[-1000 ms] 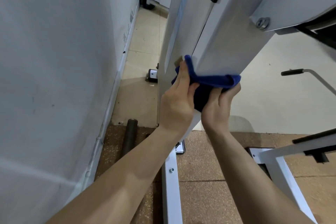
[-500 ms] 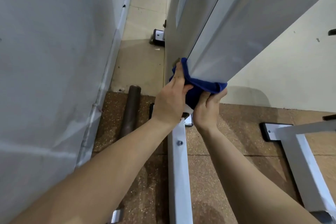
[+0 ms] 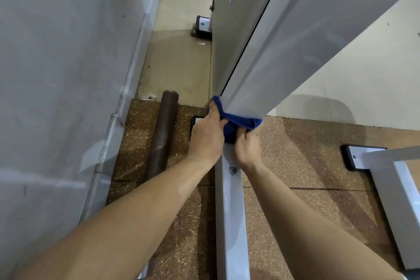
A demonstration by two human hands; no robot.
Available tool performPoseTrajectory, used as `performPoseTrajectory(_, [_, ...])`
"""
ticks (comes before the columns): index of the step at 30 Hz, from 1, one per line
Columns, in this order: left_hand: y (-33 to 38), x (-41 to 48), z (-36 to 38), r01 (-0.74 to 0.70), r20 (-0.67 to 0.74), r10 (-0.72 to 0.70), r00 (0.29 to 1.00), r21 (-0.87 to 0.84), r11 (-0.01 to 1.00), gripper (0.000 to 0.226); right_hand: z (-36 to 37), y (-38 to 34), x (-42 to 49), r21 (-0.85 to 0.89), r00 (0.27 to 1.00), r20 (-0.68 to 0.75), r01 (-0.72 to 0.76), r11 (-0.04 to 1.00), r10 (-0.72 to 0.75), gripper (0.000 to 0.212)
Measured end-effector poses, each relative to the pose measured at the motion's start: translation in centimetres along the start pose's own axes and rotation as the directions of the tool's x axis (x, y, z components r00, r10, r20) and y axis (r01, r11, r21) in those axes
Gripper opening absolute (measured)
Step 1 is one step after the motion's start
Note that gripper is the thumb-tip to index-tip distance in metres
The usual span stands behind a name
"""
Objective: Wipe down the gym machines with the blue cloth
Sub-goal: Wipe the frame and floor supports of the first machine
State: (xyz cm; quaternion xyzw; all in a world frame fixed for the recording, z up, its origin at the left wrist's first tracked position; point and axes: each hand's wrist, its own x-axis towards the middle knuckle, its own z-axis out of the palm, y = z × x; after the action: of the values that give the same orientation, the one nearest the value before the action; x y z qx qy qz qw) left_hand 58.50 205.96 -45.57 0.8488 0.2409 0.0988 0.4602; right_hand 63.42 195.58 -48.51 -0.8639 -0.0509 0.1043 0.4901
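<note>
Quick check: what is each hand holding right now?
Left hand: gripping the blue cloth at the foot of the white post.
Right hand: gripping the same cloth.

Right under the grip, where the left hand (image 3: 205,141) and right hand (image 3: 248,148) clutch the blue cloth (image 3: 236,121), it's speckled brown rubber matting (image 3: 295,166), and a white base rail (image 3: 230,223) runs along it from below the grip towards the camera, a bolt (image 3: 232,170) showing just near the wrists. Left of the grip lies a dark brown tube (image 3: 162,134), and well to the right sits another white frame foot (image 3: 386,179) with a black end. Beyond the grip the matting gives way to pale tile (image 3: 177,63), and there's a black-capped foot (image 3: 203,26) resting out there.
</note>
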Motion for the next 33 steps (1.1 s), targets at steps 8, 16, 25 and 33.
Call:
performPoseTrajectory(8, [5.4, 0.4, -1.4, -0.230, -0.322, 0.185, 0.928, -0.107, 0.967, 0.046, -3.5, -7.7, 0.0, 0.163, 0.917, -0.325, 0.295, 0.941, -0.231, 0.032])
performPoseTrajectory(16, [0.8, -0.5, 0.9, 0.020, -0.150, -0.032, 0.988, -0.080, 0.997, 0.039, -1.8, -1.6, 0.0, -0.100, 0.998, -0.047, 0.033, 0.994, -0.038, 0.023])
performPoseTrajectory(25, [-2.4, -4.7, -0.8, 0.172, -0.138, -0.233, 0.963, -0.352, 0.920, 0.024, -2.1, -3.9, -5.5, 0.007, 0.944, -0.314, -0.107, 0.994, 0.104, 0.040])
performPoseTrajectory(33, [-3.7, -3.8, -2.6, 0.415, 0.252, -0.347, 0.903, -0.722, 0.554, 0.024, 1.1, -5.9, -5.7, 0.106, 0.956, 0.254, -0.181, 0.978, 0.149, 0.031])
